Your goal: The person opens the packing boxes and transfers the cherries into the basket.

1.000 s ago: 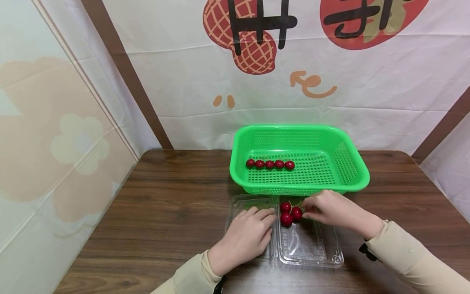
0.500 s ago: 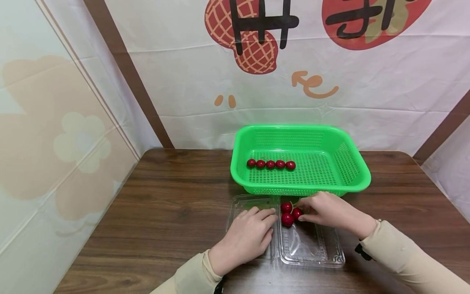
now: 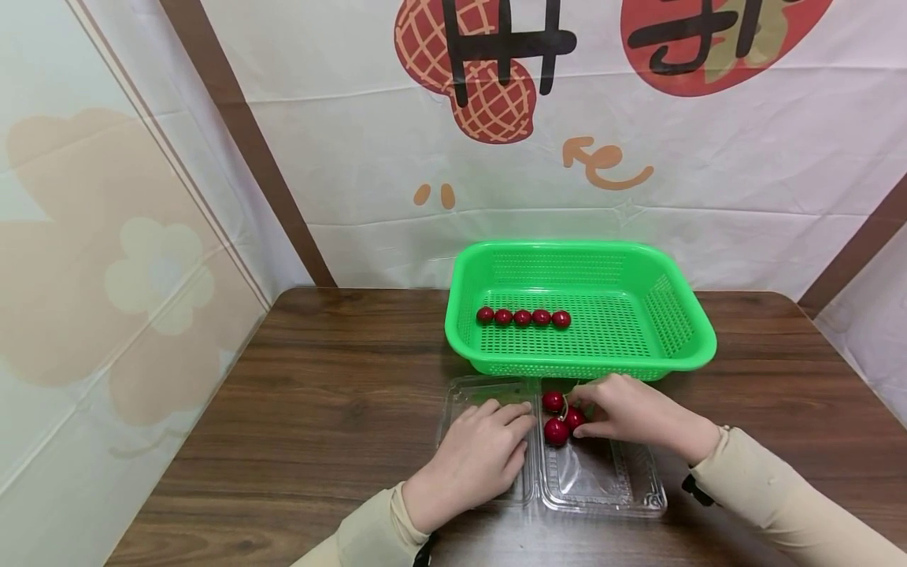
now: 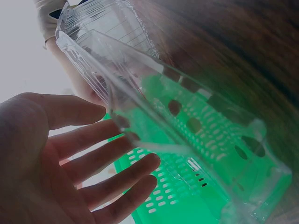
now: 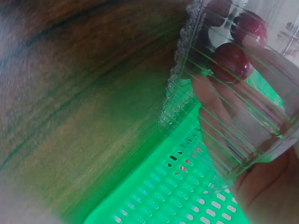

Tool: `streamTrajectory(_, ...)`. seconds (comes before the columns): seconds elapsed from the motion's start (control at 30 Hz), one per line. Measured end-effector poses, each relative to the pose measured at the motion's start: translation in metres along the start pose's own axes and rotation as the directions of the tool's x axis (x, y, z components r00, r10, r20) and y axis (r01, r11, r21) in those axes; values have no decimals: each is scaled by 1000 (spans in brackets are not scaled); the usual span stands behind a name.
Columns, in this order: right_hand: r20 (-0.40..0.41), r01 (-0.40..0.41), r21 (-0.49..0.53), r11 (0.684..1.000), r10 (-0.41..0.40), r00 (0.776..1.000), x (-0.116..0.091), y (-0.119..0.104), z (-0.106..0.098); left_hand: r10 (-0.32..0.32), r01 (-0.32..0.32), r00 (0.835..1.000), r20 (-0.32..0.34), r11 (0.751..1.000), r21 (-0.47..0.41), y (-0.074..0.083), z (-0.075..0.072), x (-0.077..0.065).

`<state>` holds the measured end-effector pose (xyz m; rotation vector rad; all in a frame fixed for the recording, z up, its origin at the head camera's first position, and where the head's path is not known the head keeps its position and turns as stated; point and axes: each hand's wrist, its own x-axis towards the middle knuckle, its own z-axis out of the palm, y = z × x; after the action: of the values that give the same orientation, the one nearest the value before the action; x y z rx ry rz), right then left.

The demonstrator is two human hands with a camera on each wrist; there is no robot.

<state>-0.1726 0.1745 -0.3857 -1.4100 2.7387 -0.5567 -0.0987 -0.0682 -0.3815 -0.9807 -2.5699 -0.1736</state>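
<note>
A hinged clear plastic box (image 3: pixel 602 500) lies open on the table. My left hand (image 3: pixel 471 453) rests by its left half, fingers loosely extended; in the left wrist view that hand (image 4: pixel 93 158) holds nothing and lies next to the clear plastic wall (image 4: pixel 154 121). In the right half sit three red cherries with green stems, clustered at the far left corner. My right hand (image 3: pixel 631 411) pinches the rightmost cherry (image 3: pixel 575 418) between thumb and fingers. Touching it is the front cherry (image 3: pixel 556 431); behind is another cherry (image 3: pixel 553 402). The right wrist view shows cherries (image 5: pixel 231 63) through the clear wall.
Just behind the box stands a green plastic basket (image 3: pixel 567 366), close to its far edge. Inside it, several cherries (image 3: pixel 522 317) sit in a row at the left. A printed cloth (image 3: pixel 368 157) hangs behind the brown wooden table (image 3: pixel 319 394).
My right hand has moved slightly left and onto the rightmost cherry. That cherry and the front one have shifted a little toward me. My left hand stays in place.
</note>
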Motion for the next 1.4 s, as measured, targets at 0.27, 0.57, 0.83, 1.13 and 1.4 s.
streamTrajectory(0.27,-18,22,31,999,-21,1000,-1,2,4,-3,3,1000,2,1000,-3,0,0,0)
streamTrajectory(0.57,-45,39,71,997,-36,998,-2,2,5,-7,7,1000,-2,1000,-2,1,-1,-1)
streamTrajectory(0.83,-50,30,39,999,-28,998,-2,1,6,-1,1,1000,-10,1000,-3,1,0,-1)
streamTrajectory(1.13,-53,26,39,999,-24,998,-4,0,1,2,-2,1000,-13,1000,-2,0,0,0)
streamTrajectory(1.4,-122,65,-3,998,-65,990,-8,-5,-4,2,-2,1000,-18,1000,3,1,0,0)
